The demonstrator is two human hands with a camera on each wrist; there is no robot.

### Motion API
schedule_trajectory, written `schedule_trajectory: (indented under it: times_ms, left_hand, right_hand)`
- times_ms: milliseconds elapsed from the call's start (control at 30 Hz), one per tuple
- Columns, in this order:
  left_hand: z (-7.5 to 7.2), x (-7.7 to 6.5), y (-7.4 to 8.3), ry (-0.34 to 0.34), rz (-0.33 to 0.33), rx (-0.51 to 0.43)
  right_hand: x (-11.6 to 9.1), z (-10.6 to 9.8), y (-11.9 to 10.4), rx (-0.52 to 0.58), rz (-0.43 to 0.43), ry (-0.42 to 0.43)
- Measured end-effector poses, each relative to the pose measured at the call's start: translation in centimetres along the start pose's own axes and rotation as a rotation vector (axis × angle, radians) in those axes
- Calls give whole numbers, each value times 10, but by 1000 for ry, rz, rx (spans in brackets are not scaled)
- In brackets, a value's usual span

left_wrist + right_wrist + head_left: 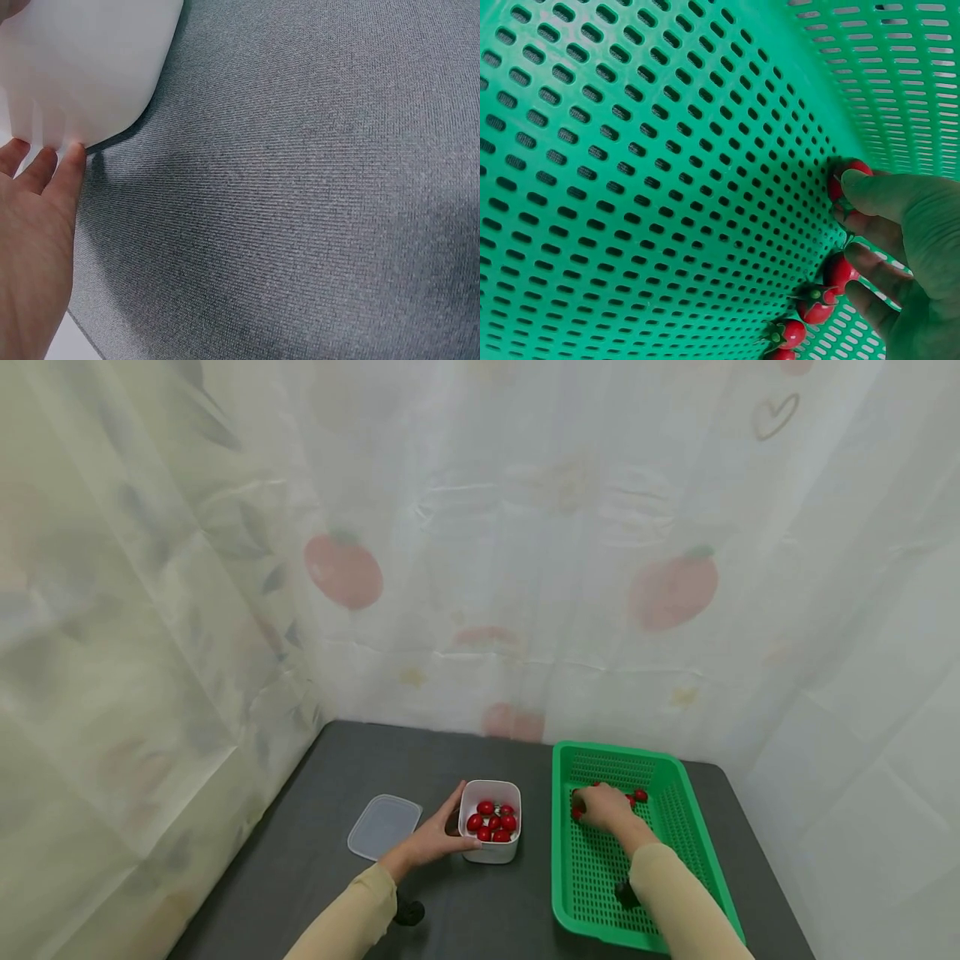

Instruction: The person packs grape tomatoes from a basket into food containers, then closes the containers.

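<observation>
My left hand [431, 841] [34, 247] holds a white square container [491, 853] [82, 67], thumb at its front and fingers along its left side. Several red cherry tomatoes [493, 823] lie inside it. Over in the green basket [558, 860] [667, 157], my right hand [609, 810] [919, 247] pinches a cherry tomato [838, 184] between thumb and forefinger, close to the basket wall. Below those fingertips, more cherry tomatoes [815, 309] with green stems rest along the basket's edge. One loose tomato [641, 795] shows right of the hand in the head view.
A translucent square lid [385, 827] lies flat on the dark table [465, 918], left of the container. The basket stands at the table's right side, its raised wall around the tomatoes. A printed curtain [480, 568] hangs behind the table and along both sides.
</observation>
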State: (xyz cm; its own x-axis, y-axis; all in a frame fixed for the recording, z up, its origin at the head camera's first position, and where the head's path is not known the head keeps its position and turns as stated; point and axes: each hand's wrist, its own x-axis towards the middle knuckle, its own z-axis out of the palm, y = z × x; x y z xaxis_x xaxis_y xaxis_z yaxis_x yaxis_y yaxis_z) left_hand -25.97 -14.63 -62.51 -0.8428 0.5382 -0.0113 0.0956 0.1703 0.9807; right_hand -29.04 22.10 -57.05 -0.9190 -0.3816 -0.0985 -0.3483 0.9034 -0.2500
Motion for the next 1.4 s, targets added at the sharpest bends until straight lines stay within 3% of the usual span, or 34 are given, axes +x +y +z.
schedule_trajectory:
  times_ms: [367,833,1133,1400]
  left_hand:
    - [1,0,0,-7,9,-1]
    - [-1,0,-1,-17,3,-14]
    - [-1,0,-2,-11,-3,-4]
    - [-1,1,-3,-8,-8,2]
  right_hand:
    - [-9,-18,3,26,-40,57]
    - [-8,-46,9,165,-1,129]
    - [-4,-63,-6,218,-98,178]
    - [4,-71,-32,242,-153,177]
